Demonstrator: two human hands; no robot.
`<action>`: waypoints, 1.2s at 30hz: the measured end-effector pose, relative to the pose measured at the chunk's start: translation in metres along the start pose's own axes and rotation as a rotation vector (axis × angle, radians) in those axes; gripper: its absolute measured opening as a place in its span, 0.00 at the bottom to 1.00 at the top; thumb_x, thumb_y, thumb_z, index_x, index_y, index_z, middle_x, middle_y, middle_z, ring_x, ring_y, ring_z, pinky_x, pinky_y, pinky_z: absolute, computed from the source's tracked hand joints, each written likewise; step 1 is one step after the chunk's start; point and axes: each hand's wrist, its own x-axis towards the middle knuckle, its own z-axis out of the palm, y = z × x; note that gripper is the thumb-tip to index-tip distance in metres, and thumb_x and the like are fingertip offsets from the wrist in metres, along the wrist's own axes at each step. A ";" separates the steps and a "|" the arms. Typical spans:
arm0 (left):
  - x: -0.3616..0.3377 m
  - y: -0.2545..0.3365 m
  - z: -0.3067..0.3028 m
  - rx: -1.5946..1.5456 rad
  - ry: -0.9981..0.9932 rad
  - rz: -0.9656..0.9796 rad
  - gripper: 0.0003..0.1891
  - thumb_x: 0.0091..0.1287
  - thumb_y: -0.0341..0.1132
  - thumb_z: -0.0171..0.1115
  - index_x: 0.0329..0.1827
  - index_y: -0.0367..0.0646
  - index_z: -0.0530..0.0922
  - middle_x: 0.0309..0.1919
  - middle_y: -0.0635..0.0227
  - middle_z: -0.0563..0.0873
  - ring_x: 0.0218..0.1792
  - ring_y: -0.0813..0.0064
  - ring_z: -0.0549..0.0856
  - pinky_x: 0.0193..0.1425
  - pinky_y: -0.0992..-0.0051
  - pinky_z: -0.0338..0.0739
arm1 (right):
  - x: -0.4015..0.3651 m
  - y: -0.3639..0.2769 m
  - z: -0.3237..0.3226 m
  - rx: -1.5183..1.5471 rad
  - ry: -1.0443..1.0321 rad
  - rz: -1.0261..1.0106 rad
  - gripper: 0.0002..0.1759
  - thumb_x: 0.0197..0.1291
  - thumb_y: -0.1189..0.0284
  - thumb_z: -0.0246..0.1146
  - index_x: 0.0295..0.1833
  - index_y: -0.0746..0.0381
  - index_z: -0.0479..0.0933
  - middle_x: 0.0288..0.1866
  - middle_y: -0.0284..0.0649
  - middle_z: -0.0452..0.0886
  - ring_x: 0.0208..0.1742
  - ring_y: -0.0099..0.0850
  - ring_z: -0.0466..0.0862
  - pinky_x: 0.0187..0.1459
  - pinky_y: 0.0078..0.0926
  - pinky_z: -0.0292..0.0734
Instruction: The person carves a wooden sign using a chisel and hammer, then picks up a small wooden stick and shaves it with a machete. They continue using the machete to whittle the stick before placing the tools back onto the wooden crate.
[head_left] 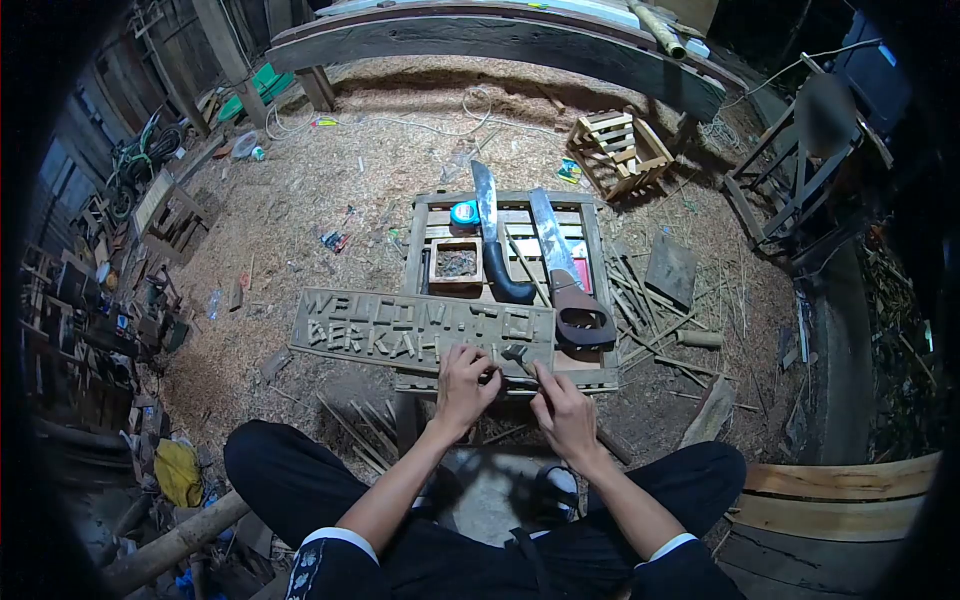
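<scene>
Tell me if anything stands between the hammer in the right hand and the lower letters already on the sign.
Yes, the left hand: its fingers are over the sign, between the hammer in the right hand and the lower letters to the left. Nothing else visible is in the way.

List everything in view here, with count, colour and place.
Sign board: one, brown, across the table's near side
Raised letters: two rows, tan, on the board
Slatted table: one, brown, centre
Machete: one, grey blade, black handle, on the table
Handsaw: one, grey blade, brown handle, right of the machete
Tape measure: one, blue, beside the machete blade
Small box: one, wooden, below the tape
Crate: one, wooden, beyond the table
Cloth: one, yellow, lower left
Hammer: one, dark head, over the board
Left hand: one, fingers at the board
Right hand: one, fingers around the hammer
</scene>
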 end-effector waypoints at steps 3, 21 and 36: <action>0.000 0.002 -0.002 0.012 -0.017 0.007 0.07 0.54 0.31 0.74 0.35 0.42 0.86 0.40 0.64 0.86 0.51 0.59 0.81 0.61 0.58 0.72 | -0.001 -0.001 0.001 -0.005 -0.005 -0.018 0.29 0.64 0.72 0.65 0.73 0.56 0.76 0.41 0.46 0.82 0.34 0.47 0.85 0.35 0.44 0.80; 0.000 0.006 -0.003 0.002 -0.015 -0.011 0.08 0.54 0.31 0.73 0.35 0.41 0.85 0.40 0.65 0.86 0.51 0.60 0.82 0.60 0.59 0.71 | -0.001 -0.002 0.000 -0.036 -0.068 0.008 0.29 0.64 0.70 0.67 0.72 0.56 0.76 0.45 0.44 0.84 0.39 0.46 0.88 0.38 0.43 0.83; -0.005 0.001 0.004 -0.025 0.057 -0.010 0.08 0.52 0.31 0.74 0.35 0.42 0.86 0.47 0.62 0.84 0.54 0.58 0.80 0.62 0.58 0.71 | -0.007 0.003 0.008 -0.013 -0.012 0.004 0.28 0.64 0.71 0.66 0.71 0.56 0.78 0.43 0.45 0.84 0.36 0.47 0.86 0.36 0.44 0.81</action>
